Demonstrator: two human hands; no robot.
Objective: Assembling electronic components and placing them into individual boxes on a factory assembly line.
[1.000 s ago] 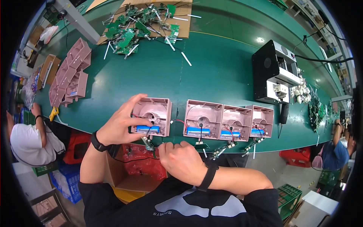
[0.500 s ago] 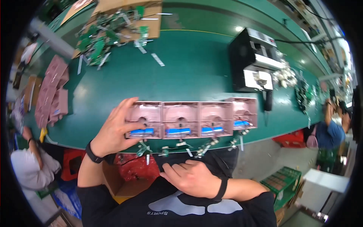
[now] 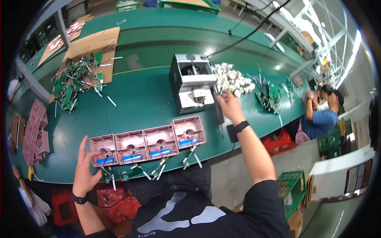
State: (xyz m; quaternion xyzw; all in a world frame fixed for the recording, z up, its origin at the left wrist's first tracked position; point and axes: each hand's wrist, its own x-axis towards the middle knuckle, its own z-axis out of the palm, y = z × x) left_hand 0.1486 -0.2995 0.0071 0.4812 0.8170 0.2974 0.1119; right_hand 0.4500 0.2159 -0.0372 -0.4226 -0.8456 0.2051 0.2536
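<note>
A row of several pink plastic housings lies on the bench in front of me. Each contains a blue battery-like pack, with small circuit boards on wires along the near edge. My left hand is at the row's left end, fingers spread, one fingertip over the end housing's edge and the thumb apart. Out to the right, my right hand has its fingers slightly curled and apart. Its fingertips are beside a black handheld tool with a thin tip, apparently an electric screwdriver; whether they touch it is unclear.
Beside the tool stands a black-and-silver machine, with white parts piled behind. Loose green boards cover cardboard at far left. More pink housings sit at the left edge. A co-worker is at far right.
My right hand has gone from near my body to the black tool beside the machine. My left hand's fingers have spread at the row's end. The head view has swung to the right.
</note>
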